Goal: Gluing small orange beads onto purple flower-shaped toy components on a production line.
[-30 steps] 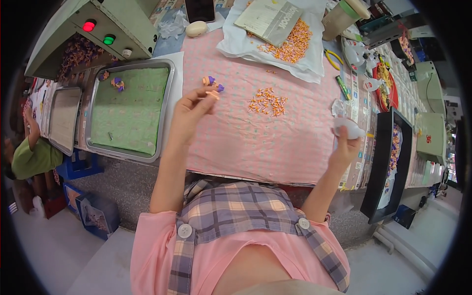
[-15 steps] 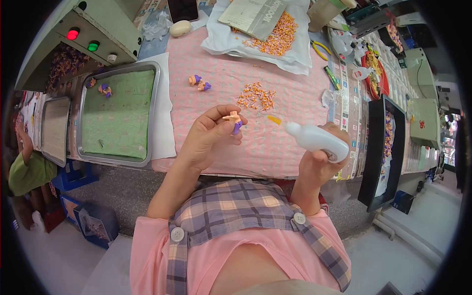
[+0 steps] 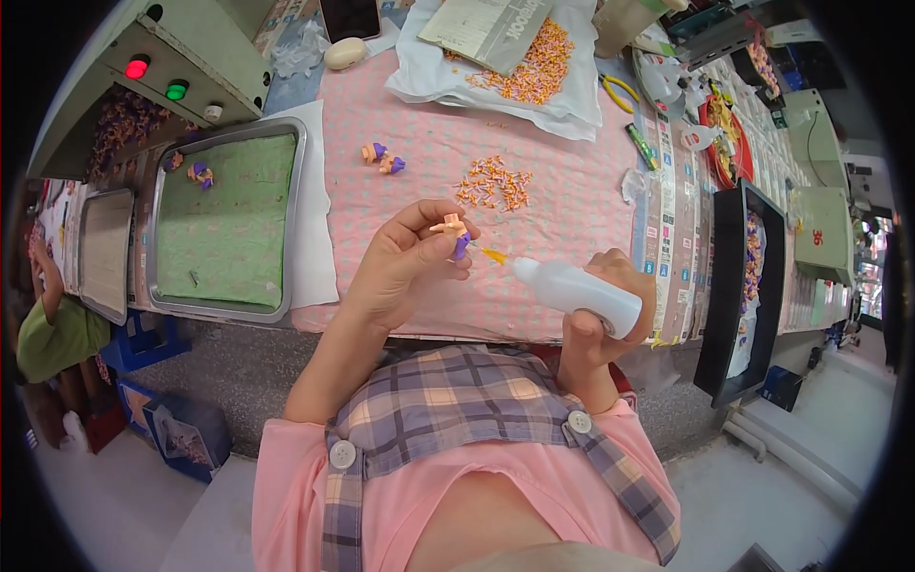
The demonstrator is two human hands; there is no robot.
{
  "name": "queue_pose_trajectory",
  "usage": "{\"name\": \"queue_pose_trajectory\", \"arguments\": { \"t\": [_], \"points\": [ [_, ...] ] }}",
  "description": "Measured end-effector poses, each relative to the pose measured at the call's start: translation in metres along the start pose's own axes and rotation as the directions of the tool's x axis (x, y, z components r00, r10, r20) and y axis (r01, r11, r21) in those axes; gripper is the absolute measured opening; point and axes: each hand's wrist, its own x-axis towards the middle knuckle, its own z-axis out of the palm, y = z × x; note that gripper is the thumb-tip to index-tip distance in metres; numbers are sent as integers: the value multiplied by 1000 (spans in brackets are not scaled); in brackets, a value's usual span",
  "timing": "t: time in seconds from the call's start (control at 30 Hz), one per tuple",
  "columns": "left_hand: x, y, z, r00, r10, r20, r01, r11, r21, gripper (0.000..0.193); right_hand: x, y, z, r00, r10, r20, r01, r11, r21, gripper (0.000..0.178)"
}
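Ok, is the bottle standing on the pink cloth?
No, the right hand holds the bottle, its orange tip near the toy in the left hand.

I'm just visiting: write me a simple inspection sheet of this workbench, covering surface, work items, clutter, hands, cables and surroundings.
Surface: pink patterned cloth, wrinkled.
Job's things: peach-and-purple figure held up; white squeeze bottle, its orange tip aimed at it, contact unclear; loose pile of orange-and-pale pieces; two more figures on the cloth.
Clutter: grey notebook, phone and yellow-handled tool toward the far side.
Hands: left hand pinches the figure; right hand grips the bottle.
Cables: nothing seen near the hands.
Surroundings: green-lined tray and metal cabinet with red and green lights at left; another person's green sleeve beyond.
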Motion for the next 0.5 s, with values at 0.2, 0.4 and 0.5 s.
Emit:
{"name": "queue_pose_trajectory", "arguments": {
  "t": [0.2,0.4,0.5],
  "points": [
    [0,-1,0,1000,2,3,-2,1000,-7,23,1,0,0,1000,-3,6,4,1000,-23,37],
    [0,-1,1,1000,-2,-4,2,1000,-5,22,1,0,1,1000,-10,9,10,1000,-28,37],
    [0,-1,2,1000,-3,-4,3,1000,0,23,1,-1,0,1000,-2,17,3,999,-52,36]
  ]
}}
